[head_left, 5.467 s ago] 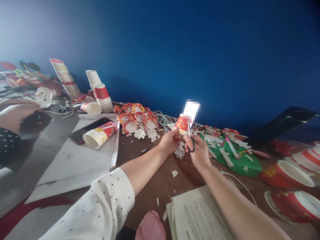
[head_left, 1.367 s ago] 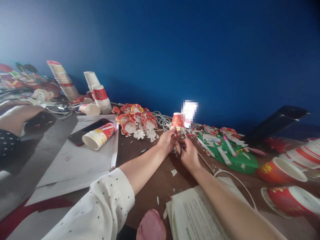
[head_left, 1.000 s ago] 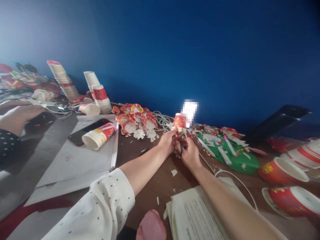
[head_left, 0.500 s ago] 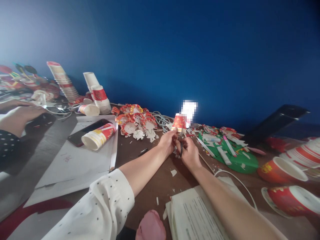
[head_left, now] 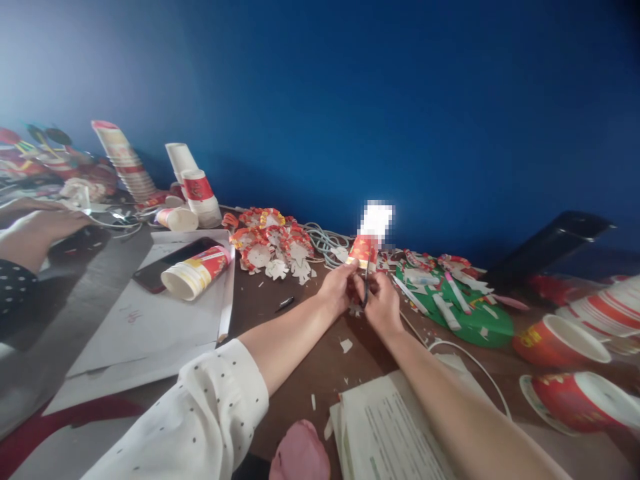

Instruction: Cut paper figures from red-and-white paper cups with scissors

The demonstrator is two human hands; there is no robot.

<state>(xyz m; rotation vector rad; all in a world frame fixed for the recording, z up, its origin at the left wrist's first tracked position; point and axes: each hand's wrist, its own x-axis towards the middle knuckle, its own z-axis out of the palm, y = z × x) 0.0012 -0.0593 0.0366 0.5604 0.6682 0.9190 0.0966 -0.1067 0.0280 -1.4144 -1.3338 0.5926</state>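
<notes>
My left hand (head_left: pixel 340 288) grips a red paper cup (head_left: pixel 361 252) above the table, its fingers closed on the cup's lower part. Close beside it, my right hand (head_left: pixel 383 303) is closed around the dark handles of a pair of scissors (head_left: pixel 367 283), whose blades point up against the cup. Part of the cup's upper side is covered by a bright pixelated patch. To the left of my hands lies a heap of cut red and white paper pieces (head_left: pixel 273 243).
A green sheet (head_left: pixel 487 327) with markers and scraps lies right of my hands. Paper cups (head_left: pixel 583 340) stand far right; a cup stack (head_left: pixel 127 163) leans at left. A phone (head_left: pixel 173 263) and papers (head_left: pixel 390 427) lie nearer. Another person's hands (head_left: pixel 45 223) rest at the left edge.
The red cup has tilted and dropped slightly between my hands, and both hands have shifted a little. The scissors stay at the cup. The view has moved slightly.
</notes>
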